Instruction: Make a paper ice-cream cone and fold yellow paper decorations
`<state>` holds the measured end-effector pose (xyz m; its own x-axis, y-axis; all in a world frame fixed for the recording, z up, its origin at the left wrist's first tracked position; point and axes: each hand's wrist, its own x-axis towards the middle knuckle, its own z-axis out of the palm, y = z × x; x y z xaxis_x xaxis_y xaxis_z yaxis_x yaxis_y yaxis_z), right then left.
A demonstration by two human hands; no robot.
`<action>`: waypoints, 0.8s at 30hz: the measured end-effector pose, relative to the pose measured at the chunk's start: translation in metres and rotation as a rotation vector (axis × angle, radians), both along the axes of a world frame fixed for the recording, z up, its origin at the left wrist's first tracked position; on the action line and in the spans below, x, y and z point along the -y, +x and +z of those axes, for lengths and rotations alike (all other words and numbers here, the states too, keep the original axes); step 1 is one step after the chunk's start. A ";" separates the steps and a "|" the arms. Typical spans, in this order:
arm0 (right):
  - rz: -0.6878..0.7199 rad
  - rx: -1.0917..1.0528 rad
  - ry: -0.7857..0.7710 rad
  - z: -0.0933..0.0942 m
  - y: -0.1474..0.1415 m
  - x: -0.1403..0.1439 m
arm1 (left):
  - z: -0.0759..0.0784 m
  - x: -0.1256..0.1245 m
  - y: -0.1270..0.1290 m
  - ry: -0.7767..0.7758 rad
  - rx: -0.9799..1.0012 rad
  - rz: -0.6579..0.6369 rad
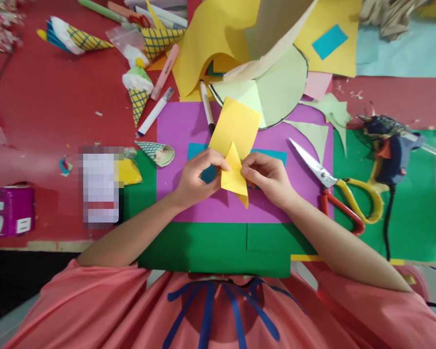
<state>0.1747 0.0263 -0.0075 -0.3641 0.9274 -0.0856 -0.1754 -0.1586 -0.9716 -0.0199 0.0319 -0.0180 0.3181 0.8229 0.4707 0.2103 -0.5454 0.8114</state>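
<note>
While both arms reach in from the bottom of the frame, I see one yellow paper piece (235, 145) held at the centre, its lower part folded into a point. My left hand (198, 177) has its fingers pinched together on the left edge of that fold, and my right hand (267, 175) is pinched on the right edge, so both are clamped on the same sheet. It hovers just above one purple sheet (189, 126), which lies on a green sheet (210, 247) on the red bench (51, 106). A strip of teal paper (196, 150) shows under the hands.

Right of centre I count one pair of scissors (334, 186) with yellow and red handles, blades apart, resting across the purple and green sheets. Further right lies one blue glue gun (390, 148). Above the yellow piece lies one pale green half-circle (276, 89) with a drawn black edge. I count two markers near the purple sheet's top edge: one black-tipped marker (206, 106) and one blue-capped marker (155, 111) to its left. In the upper left I count three upright-patterned paper cones (138, 94), and a fourth, a teal cone (154, 151), at the purple sheet's left edge. At far left sits one purple box (9, 211).
</note>
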 end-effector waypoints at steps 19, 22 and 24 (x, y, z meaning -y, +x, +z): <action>-0.017 0.075 0.047 0.000 0.000 0.000 | 0.000 0.002 0.000 -0.269 0.001 0.000; -0.017 0.069 0.050 0.000 0.000 -0.001 | 0.001 0.002 0.000 -0.251 -0.008 -0.004; -0.015 0.070 0.057 0.000 0.000 -0.001 | 0.002 0.002 0.000 -0.238 -0.008 -0.003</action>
<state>0.1752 0.0273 -0.0071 -0.3455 0.9367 -0.0572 -0.1091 -0.1006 -0.9889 -0.0194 0.0303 -0.0164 0.3238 0.9095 0.2609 0.2163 -0.3396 0.9154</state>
